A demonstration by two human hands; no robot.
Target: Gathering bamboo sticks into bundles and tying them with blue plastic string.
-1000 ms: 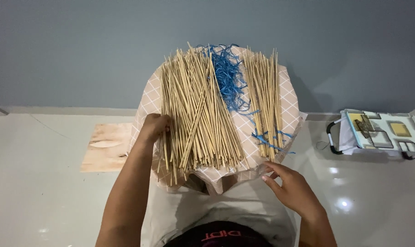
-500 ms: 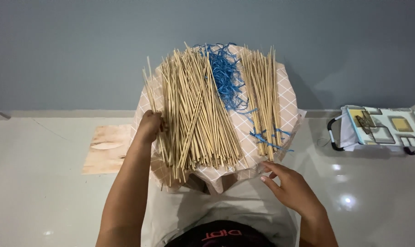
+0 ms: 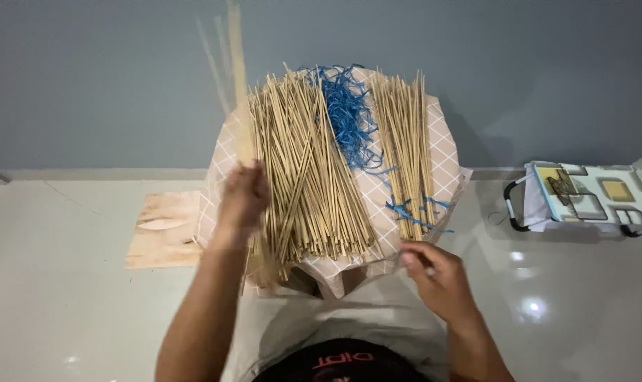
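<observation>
Gripping a few sticks (image 3: 236, 78) (blurred, pointing up and far), the left hand (image 3: 243, 198) is closing; the right hand (image 3: 434, 272) is curling loosely near the bench (image 3: 445, 141).

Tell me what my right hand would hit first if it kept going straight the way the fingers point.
Probably the near ends of the smaller stick bundle, by the blue strips; the right hand points up-left at them, though depth is unclear.

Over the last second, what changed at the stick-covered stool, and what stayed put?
The left hand closed on a few sticks from the big pile and swung them upright, blurred with motion. The right hand shifted slightly by the stool's edge. The smaller pile, blue strips and patterned box stayed put.
</observation>
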